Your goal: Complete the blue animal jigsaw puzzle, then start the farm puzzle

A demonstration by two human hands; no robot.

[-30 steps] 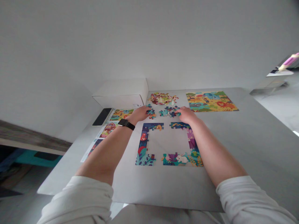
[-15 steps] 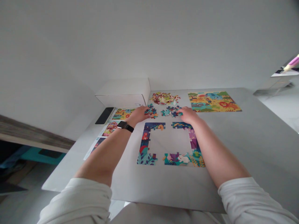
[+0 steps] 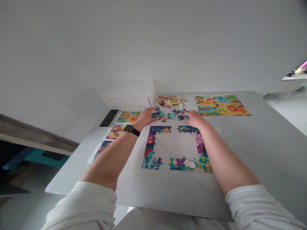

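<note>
Two clusters of loose blue and teal jigsaw pieces (image 3: 173, 115) lie close together on the table, between my hands. My left hand (image 3: 147, 117), with a black watch (image 3: 131, 129) on its wrist, curves around the left side of these pieces, thumb and fingers apart. On the opposite side, my right hand (image 3: 194, 118) rests its parted fingertips against the rightmost pieces. Nearer to me lies a partly joined puzzle border (image 3: 150, 143), with gaps in its top and bottom edges and bare table inside it. A white rabbit shows on its lower edge.
Behind the loose pieces lies a red and yellow pile of pieces (image 3: 169, 101). An assembled animal puzzle (image 3: 220, 104) is at the back right. A white box (image 3: 127, 92), a phone (image 3: 109, 118) and a sheet of pictures (image 3: 115, 131) are on the left.
My left hand has moved slightly right, and the left cluster of pieces now sits against the right one, closing the gap between them. My right hand has barely moved.
</note>
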